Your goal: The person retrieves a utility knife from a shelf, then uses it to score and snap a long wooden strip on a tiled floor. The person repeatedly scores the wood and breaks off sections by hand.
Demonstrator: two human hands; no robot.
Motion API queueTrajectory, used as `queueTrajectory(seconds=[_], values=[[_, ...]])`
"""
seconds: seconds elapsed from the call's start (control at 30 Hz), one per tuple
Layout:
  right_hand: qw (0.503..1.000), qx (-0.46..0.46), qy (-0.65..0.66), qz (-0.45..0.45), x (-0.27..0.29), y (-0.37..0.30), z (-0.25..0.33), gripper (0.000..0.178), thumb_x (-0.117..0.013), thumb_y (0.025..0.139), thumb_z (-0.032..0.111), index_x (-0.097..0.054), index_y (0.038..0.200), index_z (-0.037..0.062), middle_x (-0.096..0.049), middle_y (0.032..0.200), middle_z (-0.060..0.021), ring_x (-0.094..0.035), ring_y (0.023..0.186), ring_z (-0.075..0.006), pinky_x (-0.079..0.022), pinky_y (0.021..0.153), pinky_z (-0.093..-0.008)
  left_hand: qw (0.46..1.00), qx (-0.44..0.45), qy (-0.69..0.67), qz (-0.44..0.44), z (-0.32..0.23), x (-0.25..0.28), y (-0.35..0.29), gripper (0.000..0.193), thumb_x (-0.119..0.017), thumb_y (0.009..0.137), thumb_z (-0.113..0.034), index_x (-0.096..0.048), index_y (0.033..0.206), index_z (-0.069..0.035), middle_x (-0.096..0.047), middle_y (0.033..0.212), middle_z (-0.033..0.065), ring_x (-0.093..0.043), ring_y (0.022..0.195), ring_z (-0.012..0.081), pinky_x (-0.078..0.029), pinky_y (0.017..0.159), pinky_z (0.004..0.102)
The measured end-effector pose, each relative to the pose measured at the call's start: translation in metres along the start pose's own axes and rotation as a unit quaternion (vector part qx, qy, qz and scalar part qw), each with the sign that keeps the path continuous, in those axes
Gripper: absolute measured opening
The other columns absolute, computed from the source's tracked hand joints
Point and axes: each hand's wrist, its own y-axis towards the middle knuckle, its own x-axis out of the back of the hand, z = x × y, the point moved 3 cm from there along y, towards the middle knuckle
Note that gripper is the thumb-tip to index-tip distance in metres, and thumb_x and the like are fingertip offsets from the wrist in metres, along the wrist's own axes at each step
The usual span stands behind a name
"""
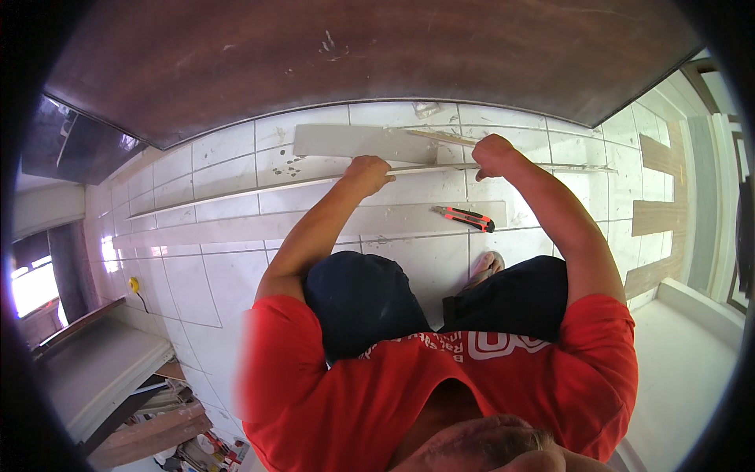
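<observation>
A long, thin pale strip [259,189] stretches left to right above the tiled floor, and both hands are closed on it. My left hand [366,175] grips it near its middle, with fingers curled over. Farther right, my right hand [495,156] is wrapped round the same strip, its fingertips partly hidden. A flat pale plank [314,224] lies on the tiles nearer to me. On that plank's right part rests a red and black utility knife [465,218]. Beyond my left hand is a short grey board [330,141], with a narrow light offcut [440,137] to its right.
A large dark brown panel [377,51] spans the far side. Wood-look planks [659,218] lie at the right, beside a white ledge [684,354]. At the left sit a yellow tape measure [134,284], a white slab [102,370] and piled scraps [149,433].
</observation>
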Motion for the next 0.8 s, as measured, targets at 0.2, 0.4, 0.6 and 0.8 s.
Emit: queueTrajectory(seconds=[0.2,0.4,0.6,0.8], values=[[0.998,0.027,-0.036,0.044,-0.020,0.013,0.021,0.038,-0.084,0.081,0.043,-0.080,0.098,0.0092,-0.077,0.097,-0.0091,-0.074,0.095,-0.0304,-0.060,0.084,-0.0433,0.992,-0.040,0.030,-0.118,-0.001,-0.031,-0.007,0.023,-0.064,0.094,-0.024,-0.074,0.098,-0.003,-0.073,0.103,0.0164,-0.070,0.100,0.0360,-0.057,0.089,0.0463],[0.996,-0.003,-0.047,0.072,-0.039,0.023,0.023,0.036,-0.086,0.078,0.040,-0.080,0.098,0.0099,-0.078,0.097,-0.0072,-0.075,0.093,-0.0291,-0.060,0.082,-0.0429,0.990,-0.039,0.035,-0.134,-0.003,-0.038,-0.011,0.020,-0.063,0.093,-0.019,-0.073,0.100,-0.003,-0.072,0.105,0.0160,-0.069,0.101,0.0363,-0.056,0.090,0.0457],[1.000,0.014,-0.012,0.022,-0.002,-0.005,-0.021,0.048,-0.092,0.067,0.044,-0.078,0.091,0.0045,-0.076,0.091,-0.0129,-0.074,0.091,-0.0319,-0.059,0.079,-0.0431,1.000,-0.004,0.000,-0.023,0.006,-0.005,-0.001,0.035,-0.065,0.097,-0.039,-0.075,0.112,-0.009,-0.073,0.111,0.0160,-0.067,0.111,0.0338,-0.054,0.096,0.0454],[0.991,-0.044,0.112,-0.057,-0.029,-0.023,-0.054,0.040,-0.088,0.077,0.037,-0.076,0.091,0.0014,-0.075,0.093,-0.0164,-0.072,0.092,-0.0349,-0.058,0.081,-0.0455,0.998,0.041,-0.038,-0.019,0.004,0.014,0.003,0.046,-0.066,0.096,-0.048,-0.074,0.118,-0.008,-0.073,0.114,0.0161,-0.066,0.113,0.0337,-0.051,0.100,0.0448]])
